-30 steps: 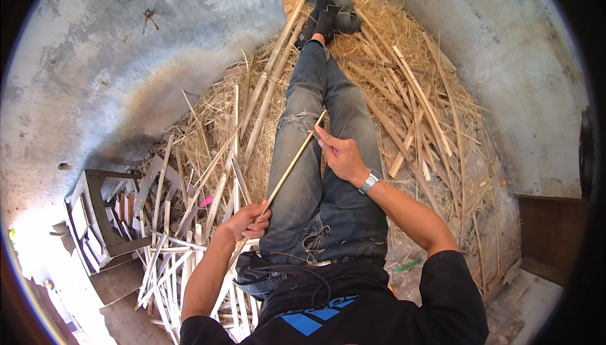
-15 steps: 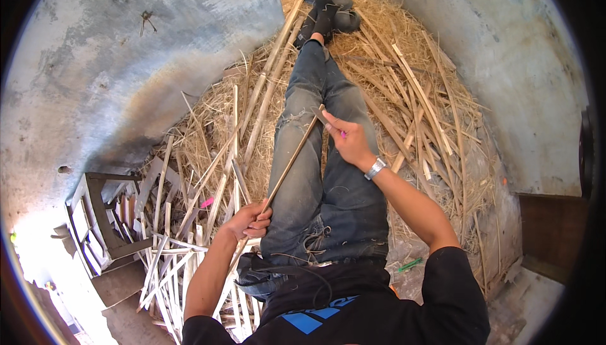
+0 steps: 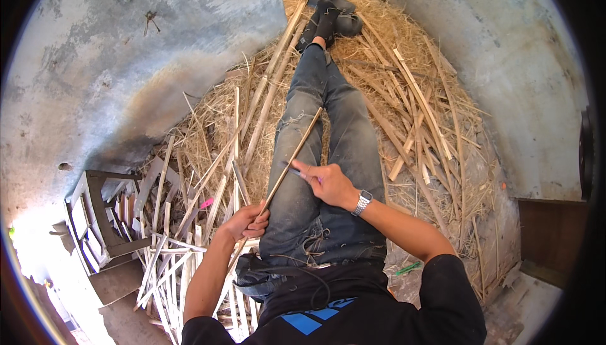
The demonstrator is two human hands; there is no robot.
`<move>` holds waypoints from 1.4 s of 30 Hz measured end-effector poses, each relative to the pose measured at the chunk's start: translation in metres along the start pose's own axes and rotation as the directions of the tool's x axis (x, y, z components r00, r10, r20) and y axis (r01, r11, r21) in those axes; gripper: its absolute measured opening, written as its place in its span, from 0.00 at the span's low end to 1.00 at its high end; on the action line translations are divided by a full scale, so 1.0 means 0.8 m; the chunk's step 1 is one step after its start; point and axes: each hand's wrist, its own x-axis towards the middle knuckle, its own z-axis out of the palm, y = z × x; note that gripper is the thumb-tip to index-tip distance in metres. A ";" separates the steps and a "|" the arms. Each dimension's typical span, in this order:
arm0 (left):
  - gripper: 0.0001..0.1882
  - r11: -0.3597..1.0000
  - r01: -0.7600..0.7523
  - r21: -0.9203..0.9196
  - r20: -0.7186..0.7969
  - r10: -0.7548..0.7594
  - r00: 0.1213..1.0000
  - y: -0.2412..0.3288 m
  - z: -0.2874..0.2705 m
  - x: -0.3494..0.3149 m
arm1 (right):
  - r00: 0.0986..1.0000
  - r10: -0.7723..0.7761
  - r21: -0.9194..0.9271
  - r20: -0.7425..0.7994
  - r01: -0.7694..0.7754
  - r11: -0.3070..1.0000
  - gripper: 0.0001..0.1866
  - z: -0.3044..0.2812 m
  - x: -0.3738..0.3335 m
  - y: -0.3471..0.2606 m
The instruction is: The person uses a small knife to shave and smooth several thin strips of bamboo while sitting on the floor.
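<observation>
My left hand [image 3: 247, 220] is clenched around the lower part of a long thin bamboo strip [image 3: 292, 160], fingers wrapped over it just beside my left thigh. My right hand [image 3: 328, 182] is closed on a small blade-like tool [image 3: 291, 170] whose tip meets the strip about midway along; I can't tell exactly what the tool is, since only a short dark end shows past the fingers. A metal watch [image 3: 362, 202] sits on that wrist. The strip is pale tan, straight and narrow, running on a diagonal from my left hand up and to the right across my jeans [image 3: 334, 130], its far end over the left knee. My legs lie stretched out ahead, ending in dark shoes [image 3: 331, 17] at the far edge of the heap. Around me on both sides is a thick bed of straw-coloured shavings and split bamboo pieces [image 3: 416, 111], the longer slats fanning away to the right and a couple of long poles [image 3: 278, 61] lying along my left leg. To my lower left, a pile of pale cut strips [image 3: 170, 263] lies beside a small wooden stool [image 3: 101, 219]. Bare grey concrete floor [image 3: 126, 61] opens out on the left, and another grey stretch rises on the right beyond the litter.
</observation>
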 end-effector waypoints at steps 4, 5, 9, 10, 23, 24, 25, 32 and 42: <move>0.28 0.935 -0.105 0.337 -0.220 0.187 0.957 -0.017 -0.014 -0.020 | 0.999 0.007 -0.072 -0.036 -0.010 0.997 0.23 -0.003 0.002 0.021; 0.29 0.932 -0.121 0.343 -0.247 0.214 0.945 -0.025 -0.024 -0.035 | 0.998 -0.002 -0.071 -0.066 -0.002 0.997 0.23 0.000 0.006 0.021; 0.24 0.914 -0.214 0.344 -0.298 0.323 0.898 -0.070 -0.053 -0.101 | 0.996 0.014 -0.053 -0.083 -0.018 0.998 0.23 0.001 0.008 0.024; 0.24 0.892 -0.195 0.407 -0.334 0.345 0.877 -0.079 -0.054 -0.111 | 0.995 -0.006 -0.062 -0.101 0.000 0.998 0.23 0.000 0.010 0.026; 0.13 0.105 0.096 0.990 -0.130 0.944 0.302 -0.092 -0.002 -0.100 | 0.921 0.109 -0.096 -0.375 -0.155 0.983 0.20 -0.062 0.071 0.046; 0.13 0.102 0.101 0.990 -0.128 0.944 0.304 -0.088 0.002 -0.098 | 0.914 0.172 -0.092 -0.368 -0.220 0.971 0.21 -0.071 0.075 0.047; 0.12 0.091 0.121 0.989 -0.123 0.949 0.291 -0.090 -0.002 -0.096 | 0.941 0.152 -0.113 -0.301 -0.194 0.974 0.21 -0.064 0.072 0.043; 0.10 0.030 0.241 0.970 -0.100 0.953 0.286 -0.078 0.009 -0.087 | 0.948 0.043 -0.107 -0.314 -0.080 0.991 0.17 -0.051 0.058 0.064; 0.11 0.043 0.235 0.971 -0.106 0.959 0.262 -0.040 0.050 -0.030 | 0.906 0.172 -0.061 -0.387 -0.211 0.976 0.25 -0.049 0.058 0.050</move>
